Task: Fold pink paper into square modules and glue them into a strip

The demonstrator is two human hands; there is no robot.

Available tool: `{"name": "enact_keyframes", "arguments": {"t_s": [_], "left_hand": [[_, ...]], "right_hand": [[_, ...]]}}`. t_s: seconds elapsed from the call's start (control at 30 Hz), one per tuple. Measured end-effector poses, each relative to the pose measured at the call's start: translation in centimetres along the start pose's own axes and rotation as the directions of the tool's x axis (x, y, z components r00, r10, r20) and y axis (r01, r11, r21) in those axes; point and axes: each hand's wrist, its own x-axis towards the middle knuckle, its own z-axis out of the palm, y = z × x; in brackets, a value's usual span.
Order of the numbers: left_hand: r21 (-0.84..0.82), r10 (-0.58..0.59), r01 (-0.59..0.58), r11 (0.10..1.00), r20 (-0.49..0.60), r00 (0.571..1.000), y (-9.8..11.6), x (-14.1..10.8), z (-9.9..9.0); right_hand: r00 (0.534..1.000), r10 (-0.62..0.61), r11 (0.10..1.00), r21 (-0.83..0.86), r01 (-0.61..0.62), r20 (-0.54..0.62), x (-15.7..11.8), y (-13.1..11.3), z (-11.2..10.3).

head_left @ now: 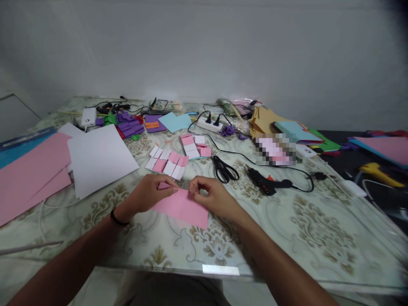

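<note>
While the left hand [156, 192] and right hand [212, 197] pinch its far edge, 1 plain pink sheet [186, 210] slants above the patterned counter [270, 242], near its front. The sheet looks smooth and straight-edged, its far edge partly hidden by fingers. Beyond lie black scissors [225, 169] and folded pink and white pieces [168, 163]. Farther right, pixelation obscures 1 object [276, 149]; far left, 1 white box [89, 117] bears a dark mark too small to read.

Both forearms angle inward; the left hand [152, 192], its wrist banded in black, and the right hand [213, 195] nearly meet, fingers bent.
</note>
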Motion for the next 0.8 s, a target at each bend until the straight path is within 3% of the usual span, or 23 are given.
{"name": "enact_keyframes", "arguments": {"t_s": [0.33, 0.43, 0.57, 0.8], "left_hand": [[-0.019, -0.003, 0.003, 1.000, -0.020, 1.000, -0.3, 0.2, -0.4], [0.036, -0.004, 0.005, 0.999, -0.036, 0.999, -0.5, 0.3, -0.6], [0.114, 0.008, -0.004, 0.994, -0.033, 0.999, -0.8, 0.5, -0.5], [0.160, 0.027, -0.041, 0.986, 0.090, 0.996, -1.2, 0.4, 0.6]], "right_hand": [[0.999, -0.035, 0.997, -0.063, 0.032, -0.033, 0.0, -0.3, -0.7], [0.993, -0.062, 0.993, -0.105, 0.051, -0.100, 0.1, -0.2, -1.4], [0.976, -0.083, 0.993, 0.072, 0.099, -0.200, 0.3, 0.1, -1.9], [0.987, -0.096, 0.922, 0.364, 0.136, -0.128, 0.7, 0.8, -0.4]]}}
